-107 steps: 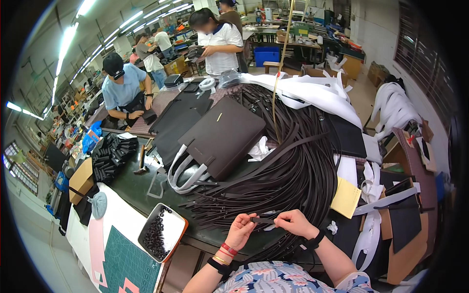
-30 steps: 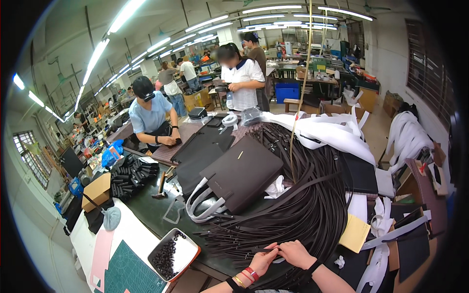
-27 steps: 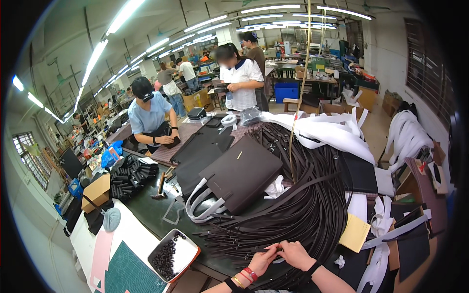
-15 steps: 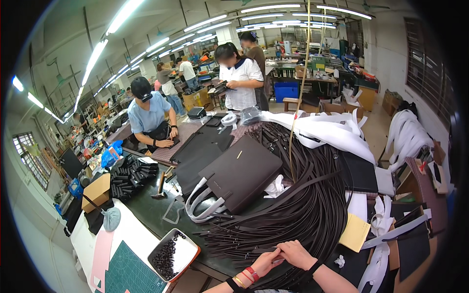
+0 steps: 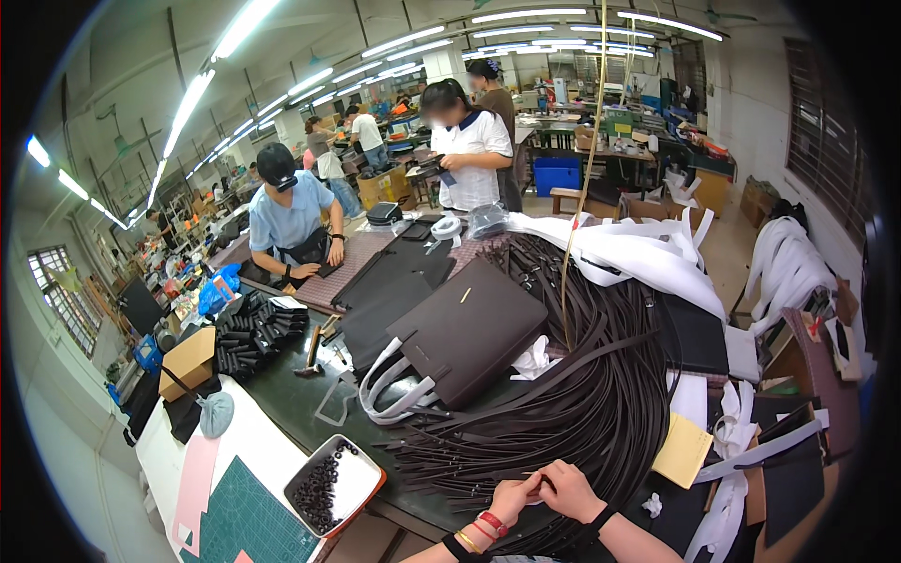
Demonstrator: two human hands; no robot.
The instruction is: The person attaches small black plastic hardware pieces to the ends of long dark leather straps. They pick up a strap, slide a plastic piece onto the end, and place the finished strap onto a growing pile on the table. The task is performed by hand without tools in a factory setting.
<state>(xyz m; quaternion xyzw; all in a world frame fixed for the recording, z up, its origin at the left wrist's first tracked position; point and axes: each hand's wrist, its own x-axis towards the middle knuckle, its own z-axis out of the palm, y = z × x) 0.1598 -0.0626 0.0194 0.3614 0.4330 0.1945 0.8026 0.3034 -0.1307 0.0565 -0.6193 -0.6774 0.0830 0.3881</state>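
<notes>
Left hand (image 5: 515,496) and right hand (image 5: 570,490) have come together near dark straps (image 5: 601,403).

Overhead tubes (image 5: 189,113) bright, blown out; sheen on green tabletop (image 5: 282,394); fisheye bends edges, black corners; far detail soft.

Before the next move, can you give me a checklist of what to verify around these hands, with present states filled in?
1. Left hand and right hand brought close together: ok.
2. What is in their grip: cannot tell, hidden from view.
3. Dark straps laid tidily: not ok, strands fan out and overlap.
4. Small black rings inside the tray: ok.
5. Dark brown bag apart from both hands: ok.
</notes>
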